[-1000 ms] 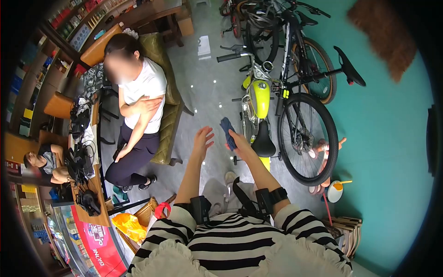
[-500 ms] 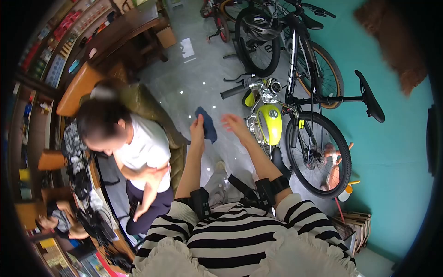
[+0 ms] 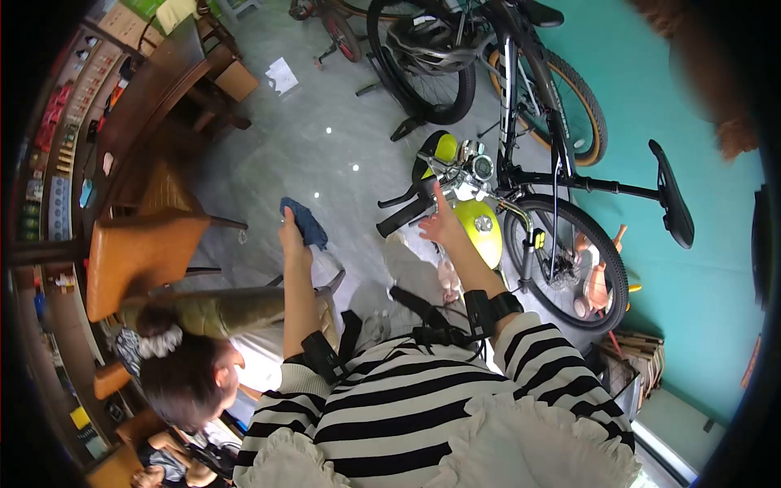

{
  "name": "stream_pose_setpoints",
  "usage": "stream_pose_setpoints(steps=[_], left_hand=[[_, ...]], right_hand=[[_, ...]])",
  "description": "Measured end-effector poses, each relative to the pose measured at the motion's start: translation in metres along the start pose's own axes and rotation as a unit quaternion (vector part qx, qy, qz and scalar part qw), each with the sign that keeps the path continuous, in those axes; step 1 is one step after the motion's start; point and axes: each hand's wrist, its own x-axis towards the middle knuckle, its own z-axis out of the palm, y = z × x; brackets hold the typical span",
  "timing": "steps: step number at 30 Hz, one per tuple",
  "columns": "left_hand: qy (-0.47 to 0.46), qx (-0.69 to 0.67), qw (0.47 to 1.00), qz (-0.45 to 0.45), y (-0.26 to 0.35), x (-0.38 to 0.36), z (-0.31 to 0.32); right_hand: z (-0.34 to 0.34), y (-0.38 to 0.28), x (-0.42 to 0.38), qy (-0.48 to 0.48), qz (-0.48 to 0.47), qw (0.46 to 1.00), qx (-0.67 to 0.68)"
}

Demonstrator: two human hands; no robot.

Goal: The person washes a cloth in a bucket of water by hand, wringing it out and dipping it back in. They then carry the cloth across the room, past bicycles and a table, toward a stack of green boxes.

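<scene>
My left hand (image 3: pixel 293 237) is closed on a dark blue cloth (image 3: pixel 309 225), which hangs out over the grey floor. Fingers apart, my right hand (image 3: pixel 442 223) holds nothing and overlaps the front of a small motorbike in this view. The bike's yellow-green tank (image 3: pixel 478 234) lies just to the right of that hand. Its black handlebar grip (image 3: pixel 402 218) is close on the left, and a round chrome gauge (image 3: pixel 482 167) sits a little beyond the fingertips.
A black mountain bike (image 3: pixel 561 175) leans by the teal wall on the right, with a helmet (image 3: pixel 431 50) beyond it. At left, a person (image 3: pixel 183 378) sits near an orange chair (image 3: pixel 138 260). A dark wooden table (image 3: pixel 154 89) and a white paper (image 3: pixel 281 75) lie farther off.
My view has turned and moved closer to the motorbike. My right hand has come over its front, fingers spread. The left hand has moved left with the blue cloth.
</scene>
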Motion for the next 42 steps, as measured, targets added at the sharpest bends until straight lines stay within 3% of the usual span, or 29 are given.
stream_pose_setpoints(steps=[2,4,5,9,14,19,23,25,28,29,34,36,42], left_hand=[[-0.002,-0.027,1.0,0.005,0.011,0.02,0.01],[-0.011,-0.017,1.0,-0.006,0.025,0.034,0.029],[-0.006,-0.005,1.0,-0.014,0.032,0.038,0.039],[-0.006,0.043,0.998,-0.037,0.044,0.066,0.065],[-0.017,0.078,0.994,-0.076,0.047,0.104,0.082],[0.06,0.168,0.978,-0.111,0.046,0.163,0.081],[0.014,0.119,0.991,-0.054,0.033,0.225,0.076],[0.042,0.137,0.989,-0.045,0.032,0.245,0.085],[-0.004,0.099,0.992,-0.077,0.023,0.295,0.089],[-0.078,0.088,0.988,-0.105,0.019,0.319,0.083],[-0.064,0.158,0.98,-0.099,0.048,0.321,0.142],[-0.082,0.157,0.979,-0.1,0.052,0.327,0.159],[-0.162,0.227,0.955,-0.098,0.05,0.341,0.189]], right_hand=[[0.004,-0.004,0.02,-0.034,-0.166,0.985,-0.027],[0.01,-0.007,0.039,-0.008,-0.247,0.969,0.0],[0.01,-0.009,0.042,0.056,-0.253,0.966,0.0],[-0.002,-0.022,0.041,0.128,-0.202,0.968,-0.073],[0.006,-0.028,0.03,0.163,-0.21,0.957,-0.115],[0.003,-0.024,0.043,0.237,-0.206,0.944,-0.104],[0.021,-0.034,0.014,0.237,-0.208,0.947,-0.066],[0.029,-0.034,0.01,0.256,-0.227,0.939,-0.049],[0.03,-0.025,0.025,0.3,-0.255,0.919,-0.028],[0.032,-0.024,0.025,0.305,-0.26,0.916,-0.028],[0.042,-0.024,0.035,0.353,-0.278,0.893,-0.021],[0.048,-0.029,0.03,0.319,-0.258,0.912,0.001],[0.06,-0.029,0.029,0.317,-0.306,0.895,0.071]])
